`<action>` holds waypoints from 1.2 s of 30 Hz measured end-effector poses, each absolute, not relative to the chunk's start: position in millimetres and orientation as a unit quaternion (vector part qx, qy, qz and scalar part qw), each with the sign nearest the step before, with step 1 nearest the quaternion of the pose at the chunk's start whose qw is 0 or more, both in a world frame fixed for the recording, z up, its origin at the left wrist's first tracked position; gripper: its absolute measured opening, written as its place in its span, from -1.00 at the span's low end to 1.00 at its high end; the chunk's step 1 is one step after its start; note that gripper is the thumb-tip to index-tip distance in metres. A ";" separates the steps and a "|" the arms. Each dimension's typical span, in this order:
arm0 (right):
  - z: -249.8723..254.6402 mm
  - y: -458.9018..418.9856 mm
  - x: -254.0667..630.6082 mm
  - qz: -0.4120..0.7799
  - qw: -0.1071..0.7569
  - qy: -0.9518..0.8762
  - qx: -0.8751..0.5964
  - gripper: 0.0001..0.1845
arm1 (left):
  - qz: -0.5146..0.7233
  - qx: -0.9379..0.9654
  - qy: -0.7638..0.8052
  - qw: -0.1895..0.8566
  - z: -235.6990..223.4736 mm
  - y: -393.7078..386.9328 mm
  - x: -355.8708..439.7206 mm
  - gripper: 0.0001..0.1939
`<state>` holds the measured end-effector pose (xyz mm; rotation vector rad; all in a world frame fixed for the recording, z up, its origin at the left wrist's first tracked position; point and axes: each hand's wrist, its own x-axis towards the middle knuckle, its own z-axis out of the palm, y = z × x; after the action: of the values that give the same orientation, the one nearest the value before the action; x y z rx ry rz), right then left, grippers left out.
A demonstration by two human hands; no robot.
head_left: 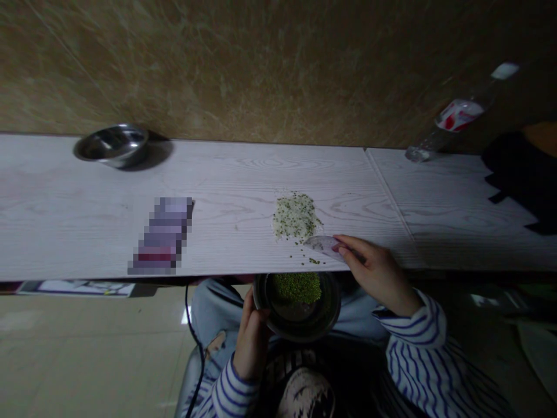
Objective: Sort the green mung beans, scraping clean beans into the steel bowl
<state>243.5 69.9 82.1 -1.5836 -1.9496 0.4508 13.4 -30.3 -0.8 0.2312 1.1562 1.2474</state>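
Two hands are at work at the near edge of a pale wooden table (243, 232). At about 7 o'clock the left hand (251, 339) is closed around the rim of a dark bowl (297, 306), holding it just below the table edge over the lap. A heap of green beans (298, 287) lies in the far part of that bowl. At about 5 o'clock the right hand (376, 273) rests on the table edge, fingers pinched on a small pale card (322, 245) that lies flat on the wood. Just beyond the card, toward 12 o'clock, sits a pile of mixed white and green grains (295, 216), with a few loose green beans scattered between the pile and the edge. Both sleeves are striped blue and white. Far off at 10 o'clock stands a steel bowl (112, 145) against the wall. A plastic bottle (456, 116) stands at 2 o'clock, with a dark cloth (522, 174) just beside it at 3 o'clock.
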 end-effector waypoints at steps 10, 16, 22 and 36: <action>81.8 70.6 238.2 0.178 0.294 -0.727 -0.595 -0.66 | 0.558 0.099 0.489 0.663 -1.5 -29.8 10.1 -0.43; 83.7 75.3 240.9 0.171 0.298 -0.706 -0.620 -0.65 | 0.564 0.090 0.493 0.656 3.3 -29.7 10.8 -0.41; 84.0 77.4 234.6 0.184 0.302 -0.712 -0.606 -0.65 | 0.558 0.091 0.507 0.651 6.2 -29.9 11.8 -0.42; 83.6 83.5 223.8 0.173 0.287 -0.749 -0.572 -0.66 | 0.574 0.107 0.489 0.648 -1.1 -29.5 2.6 -0.36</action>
<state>223.8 83.5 83.6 -1.5280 -1.9996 0.4632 2.6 -29.5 -1.1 0.2424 1.1129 1.3055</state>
